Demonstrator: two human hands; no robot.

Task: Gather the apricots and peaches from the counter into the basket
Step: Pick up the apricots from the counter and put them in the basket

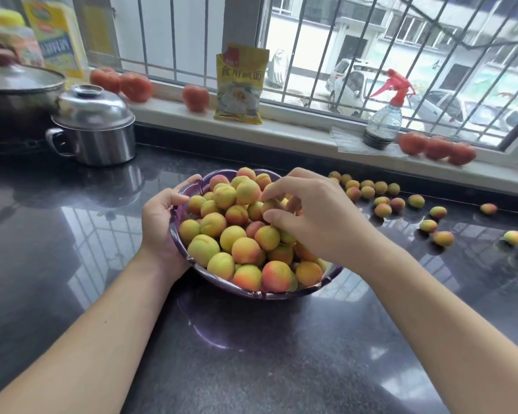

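A purple plastic basket (253, 294) stands on the dark counter, heaped with several yellow-orange apricots and peaches (240, 231). My left hand (159, 222) grips the basket's left rim, thumb over the edge. Over the right side of the heap hovers my right hand (308, 213), its fingers curled around small fruits (271, 204) that it holds just above the pile. Several more loose fruits (383, 201) lie scattered on the counter to the right, some near the window ledge, some at the far right edge (515, 237).
A steel pot with a lid (95, 127) stands at the back left beside a dark wok with a glass lid (15, 94). On the sill sit tomatoes (135, 85), a yellow packet (241, 85) and a spray bottle (383, 121). The glossy counter (251, 354) stretches toward me.
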